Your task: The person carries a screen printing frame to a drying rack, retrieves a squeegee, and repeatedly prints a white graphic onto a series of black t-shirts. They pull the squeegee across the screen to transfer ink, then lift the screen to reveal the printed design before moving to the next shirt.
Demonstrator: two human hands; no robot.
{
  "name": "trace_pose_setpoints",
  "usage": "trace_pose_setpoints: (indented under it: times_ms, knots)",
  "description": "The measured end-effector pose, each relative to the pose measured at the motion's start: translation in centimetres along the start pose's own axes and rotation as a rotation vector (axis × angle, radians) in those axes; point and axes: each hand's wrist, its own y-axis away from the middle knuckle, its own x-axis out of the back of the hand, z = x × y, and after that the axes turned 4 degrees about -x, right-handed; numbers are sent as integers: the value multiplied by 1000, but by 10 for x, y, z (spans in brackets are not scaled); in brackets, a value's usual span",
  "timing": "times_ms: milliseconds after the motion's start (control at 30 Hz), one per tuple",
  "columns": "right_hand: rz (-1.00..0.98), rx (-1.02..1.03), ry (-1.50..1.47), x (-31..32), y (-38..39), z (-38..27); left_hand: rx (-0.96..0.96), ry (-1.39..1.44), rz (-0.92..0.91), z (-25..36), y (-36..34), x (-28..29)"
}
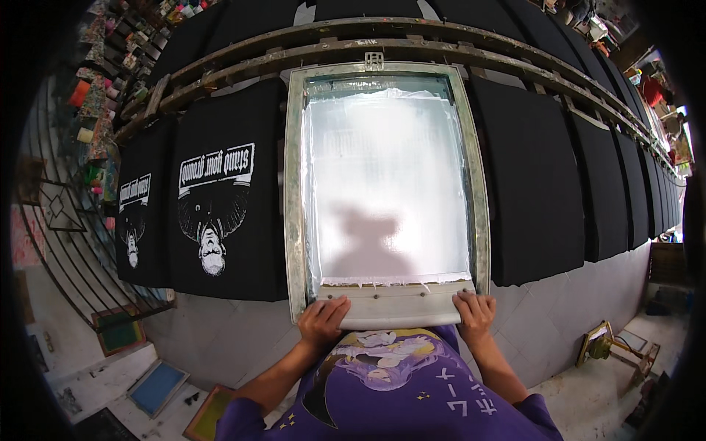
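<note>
**Both ends of the bar (397, 314) in my grip**

My left hand (323, 321) has its fingers bent over the bar's left end, and my right hand (476, 314) curls over the right end, so the two sit well apart. How hard I press I cannot tell, as the undersides are hidden. The bar (pale, with a row of small studs) lies across the near end of the frame (295, 184), just beyond my purple T-shirt (309, 422). Inside the frame a white layer (412, 162) spreads over most of the mesh (346, 87), and a shadow (371, 239) falls on its nearer half. A metal clip (374, 62) sits at the far end, near the wooden rails (368, 26). On my left, two black cloths (239, 275) bear white prints (213, 246), upside down to me; on my right, plain black cloths (529, 176) lie side by side.
</note>
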Motion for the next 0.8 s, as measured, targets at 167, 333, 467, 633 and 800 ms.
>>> trace_pose_setpoints:
  times_ms: [167,333,467,633,800]
  knots:
    - [-239,-85,-124,30,-58,8,86,118,-147,-4,-33,30]
    - [-165,-35,-49,23,-5,-8,71,60,-57,5,16,12]
    - [-12,-26,-33,-14,-3,3,33,-7,52,-8,4,-10]
    - [-243,-8,-115,27,-71,15,114,112,-125,-10,-40,31]
    - [-118,-41,-81,25,-5,-8,24,83,-62,3,13,10]
